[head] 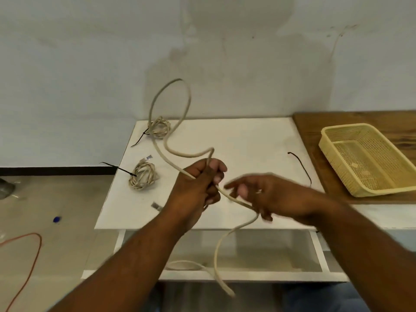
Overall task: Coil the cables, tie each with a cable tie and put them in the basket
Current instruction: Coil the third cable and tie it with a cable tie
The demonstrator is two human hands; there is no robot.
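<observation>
two coiled cables already lie on the white bench (236, 140), each bound with a black cable tie: the far coil (159, 127) sits near the back left corner, its tie tail (140, 138) pointing toward the left edge, and the near coil (142, 175) rests by the left edge, its tie (117, 168) sticking out past the bench over the floor. a clear connector (147, 157) pokes up just behind the near coil.

a third, loose cable (171, 149) is in both hands. the left hand (198, 185) is closed in a fist around it above the middle of the bench, strands leaving the fist upward and to the left. from there the cable arcs up in a tall loop in front of the wall and drops back toward the far coil. the right hand (270, 197) is blurred, its fingers partly spread, and the cable passes under them and bends down at the little finger; how firmly it grips i cannot tell. below the hands the cable hangs past the front edge of the bench and curls in front of the lower shelf (258, 260).

a spare black cable tie (300, 165) lies loose on the bench near its right edge. the yellow perforated basket (333, 154) stands on the wooden top (315, 131) to the right, with nothing visible inside. an orange wire (33, 255) trails on the floor at left.
</observation>
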